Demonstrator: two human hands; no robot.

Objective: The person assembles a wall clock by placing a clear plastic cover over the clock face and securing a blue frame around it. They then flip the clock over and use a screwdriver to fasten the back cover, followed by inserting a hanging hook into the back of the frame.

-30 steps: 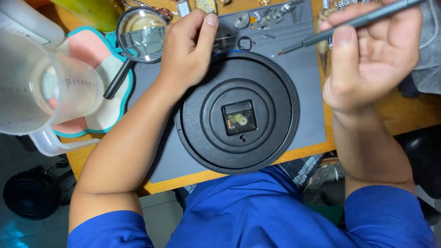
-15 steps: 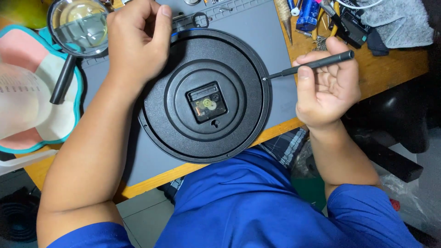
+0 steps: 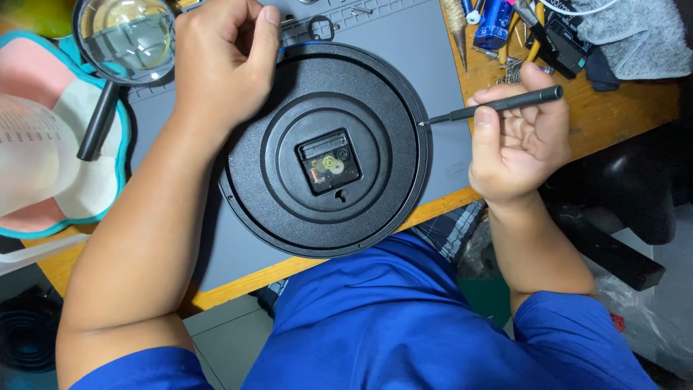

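Between the two hands, a round black wall clock [image 3: 325, 148] lies face down on a grey work mat [image 3: 447, 87] that covers the wooden tabletop [image 3: 613, 115]. Its movement module [image 3: 328, 162] sits in the centre recess with the internal parts exposed; no cover is seen over it, so the opening of the module appears already done, though this is a judgement from one view. The left hand [image 3: 224, 61] is curled closed over the upper-left rim of the clock and steadies it. The right hand [image 3: 516, 148] is closed around a slim black precision screwdriver [image 3: 498, 105], held nearly level, with its tip touching or just beside the right edge of the clock rim; contact cannot be confirmed. Work at the rim therefore seems to be in progress rather than finished, and the back shell is still seated. Beyond the left hand lies a magnifying glass [image 3: 123, 43]. Beyond the right hand, loose tools and a grey cloth [image 3: 635, 36] lie on the tabletop.
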